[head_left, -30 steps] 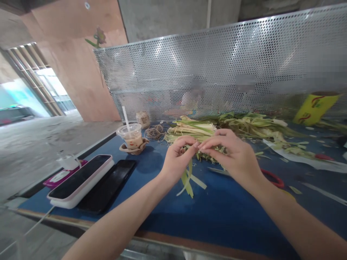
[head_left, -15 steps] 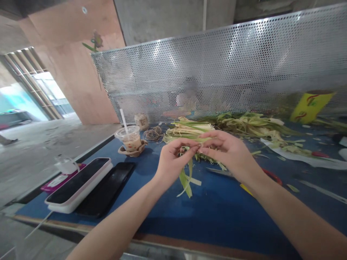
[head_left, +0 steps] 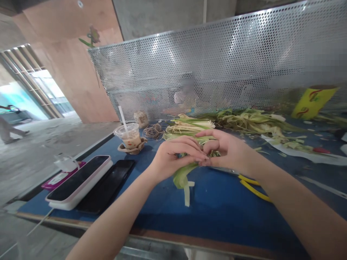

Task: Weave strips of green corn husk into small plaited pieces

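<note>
Near the middle of the blue table, my left hand (head_left: pixel 173 155) pinches a green leaf strip (head_left: pixel 182 176) that hangs below its fingers. My right hand (head_left: pixel 223 150) meets it fingertip to fingertip, its fingers curled on the strip's upper end, which is mostly hidden. A pale strip (head_left: pixel 187 195) lies under the hanging leaf. Behind the hands rests a bundle of cut stalks (head_left: pixel 189 124). Scissors with yellow handles (head_left: pixel 255 188) lie partly beneath my right forearm.
A drink cup (head_left: pixel 129 137) with a straw, twine (head_left: pixel 153 132), a white-cased phone (head_left: pixel 78 184) and a black phone (head_left: pixel 108 187) are on the left. Leaves (head_left: pixel 249 121) and a yellow roll (head_left: pixel 314 103) lie back right, before a perforated metal screen (head_left: pixel 168 76). A person walks far left.
My hands have moved slightly closer, fingertips now overlapping. The leaf strip has turned and shows a wider face. More of the yellow handles shows, and a person has come into view far left.
</note>
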Demonstrator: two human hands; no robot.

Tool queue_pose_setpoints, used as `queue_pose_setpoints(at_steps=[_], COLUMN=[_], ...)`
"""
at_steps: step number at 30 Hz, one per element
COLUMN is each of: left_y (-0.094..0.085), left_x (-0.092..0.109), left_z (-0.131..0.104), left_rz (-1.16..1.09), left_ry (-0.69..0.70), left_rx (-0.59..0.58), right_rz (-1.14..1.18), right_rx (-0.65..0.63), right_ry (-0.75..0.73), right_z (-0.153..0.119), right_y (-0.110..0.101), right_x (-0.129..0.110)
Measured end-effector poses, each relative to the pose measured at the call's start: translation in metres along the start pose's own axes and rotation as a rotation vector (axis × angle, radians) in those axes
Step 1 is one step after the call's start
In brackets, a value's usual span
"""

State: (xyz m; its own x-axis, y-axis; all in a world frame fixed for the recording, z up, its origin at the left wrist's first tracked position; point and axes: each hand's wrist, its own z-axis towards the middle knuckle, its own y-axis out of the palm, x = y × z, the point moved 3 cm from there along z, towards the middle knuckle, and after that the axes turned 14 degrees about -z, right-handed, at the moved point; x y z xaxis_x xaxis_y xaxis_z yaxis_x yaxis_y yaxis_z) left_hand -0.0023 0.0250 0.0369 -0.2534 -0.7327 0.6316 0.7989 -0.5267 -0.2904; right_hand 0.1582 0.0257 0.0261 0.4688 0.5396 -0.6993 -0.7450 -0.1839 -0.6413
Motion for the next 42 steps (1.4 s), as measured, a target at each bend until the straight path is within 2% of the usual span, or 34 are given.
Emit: queue_pose_setpoints(at_steps=[5, 10, 13, 15, 21, 27, 30, 33, 36, 39, 42], left_y=[-0.001, -0.003, -0.003, -0.002, 0.003, 0.005, 0.012, 0.018, 0.020, 0.015, 0.004], left_x=[-0.006, -0.006, -0.006, -0.005, -0.006, -0.006, 0.002, 0.011, 0.013, 0.007, -0.004], left_z=[-0.005, -0.006, -0.007, -0.008, -0.009, -0.011, -0.011, -0.011, -0.012, -0.010, -0.006], left_rz=[-0.013, 0.074, 0.166, 0.241, 0.415, 0.597, 0.722, 0.806, 0.816, 0.727, 0.536], left_ry=[-0.112, -0.100, -0.054, 0.003, 0.131, 0.198, 0.298, 0.469, 0.534, 0.401, 0.076], left_rx=[0.148, 0.233, 0.243, 0.218, 0.045, 0.032, -0.101, -0.255, -0.295, -0.196, -0.018], right_rz=[0.125, 0.126, 0.152, 0.159, 0.133, 0.207, 0.286, 0.355, 0.413, 0.325, 0.155], right_rx=[-0.059, 0.037, 0.055, 0.037, 0.020, 0.039, 0.025, 0.001, -0.018, 0.019, 0.081], right_ry=[0.010, 0.046, 0.084, 0.123, 0.203, 0.268, 0.279, 0.306, 0.314, 0.290, 0.217], right_z=[-0.001, 0.001, 0.003, 0.003, 0.002, 0.001, 0.002, 0.001, 0.001, 0.000, 0.000], right_y=[0.004, 0.005, 0.006, 0.006, 0.006, 0.006, 0.007, 0.008, 0.008, 0.006, 0.002], right_x=[-0.003, 0.003, 0.005, 0.006, 0.007, 0.013, 0.016, 0.016, 0.015, 0.014, 0.010])
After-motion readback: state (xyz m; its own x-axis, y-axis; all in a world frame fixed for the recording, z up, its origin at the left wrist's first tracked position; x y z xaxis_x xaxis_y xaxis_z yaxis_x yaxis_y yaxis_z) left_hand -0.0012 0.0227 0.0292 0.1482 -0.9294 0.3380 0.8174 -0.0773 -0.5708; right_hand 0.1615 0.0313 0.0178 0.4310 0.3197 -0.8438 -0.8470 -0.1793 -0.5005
